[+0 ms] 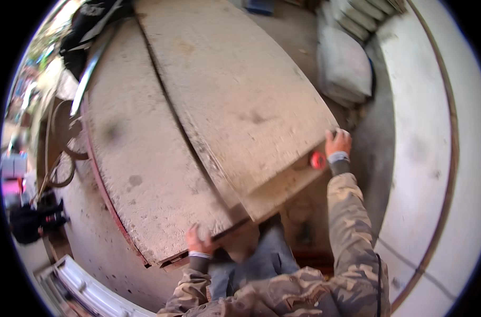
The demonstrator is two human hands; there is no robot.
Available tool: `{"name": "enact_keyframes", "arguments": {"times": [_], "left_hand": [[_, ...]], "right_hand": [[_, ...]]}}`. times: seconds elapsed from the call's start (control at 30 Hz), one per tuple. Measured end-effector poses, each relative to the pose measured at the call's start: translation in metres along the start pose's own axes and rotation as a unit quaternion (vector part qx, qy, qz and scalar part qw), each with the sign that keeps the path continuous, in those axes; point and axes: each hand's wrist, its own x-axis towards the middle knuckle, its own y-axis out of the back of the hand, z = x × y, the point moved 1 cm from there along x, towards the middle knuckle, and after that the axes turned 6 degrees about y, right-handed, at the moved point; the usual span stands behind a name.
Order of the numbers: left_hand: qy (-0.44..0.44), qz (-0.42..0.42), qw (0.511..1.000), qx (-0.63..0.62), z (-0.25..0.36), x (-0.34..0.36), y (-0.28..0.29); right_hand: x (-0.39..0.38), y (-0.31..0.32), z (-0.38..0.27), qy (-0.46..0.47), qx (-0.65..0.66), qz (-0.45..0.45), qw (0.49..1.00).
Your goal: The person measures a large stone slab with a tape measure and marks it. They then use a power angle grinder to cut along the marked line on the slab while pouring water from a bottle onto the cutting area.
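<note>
Two large, dusty off-white boards lie side by side in front of me, with a dark gap between them. My left hand is closed on the near edge of the left board, its fingertips over the top. My right hand grips the near right corner of the right board, with the fingers bent over the edge. Just left of that hand, a round red object sits against the board's near side; its kind is unclear. The undersides of both boards and the thumbs are hidden.
White stuffed sacks are stacked at the far right, before a pale wall. At left are a coiled hose, a dark bag and a person in black. A long white fixture lies at lower left.
</note>
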Motion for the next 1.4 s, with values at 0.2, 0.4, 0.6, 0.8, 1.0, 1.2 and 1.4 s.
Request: {"name": "enact_keyframes", "arguments": {"times": [0.2, 0.4, 0.6, 0.8, 1.0, 1.2, 1.4], "left_hand": [[-0.133, 0.035, 0.988, -0.071, 0.163, 0.095, -0.055], [-0.197, 0.019, 0.978, -0.061, 0.177, 0.124, -0.08], [-0.216, 0.062, 0.97, -0.087, 0.166, 0.132, -0.109], [-0.225, 0.089, 0.96, -0.141, 0.159, 0.13, -0.114], [-0.21, 0.073, 0.962, -0.16, 0.15, 0.132, -0.103], [-0.153, 0.159, 0.975, 0.01, 0.001, 0.178, -0.013], [-0.024, 0.172, 0.959, 0.223, -0.131, 0.218, 0.052]], "right_hand": [[0.093, -0.098, 0.087, -0.116, 0.073, -0.16, 0.978], [0.092, -0.108, 0.035, -0.138, -0.008, -0.108, 0.985], [0.105, -0.122, 0.063, -0.117, -0.055, -0.125, 0.984], [0.112, -0.122, 0.077, -0.099, -0.065, -0.108, 0.987], [0.106, -0.132, 0.064, -0.078, -0.051, -0.124, 0.988], [0.112, -0.125, 0.084, -0.086, -0.104, -0.135, 0.982], [0.112, -0.132, 0.067, -0.124, -0.081, -0.133, 0.98]]}}
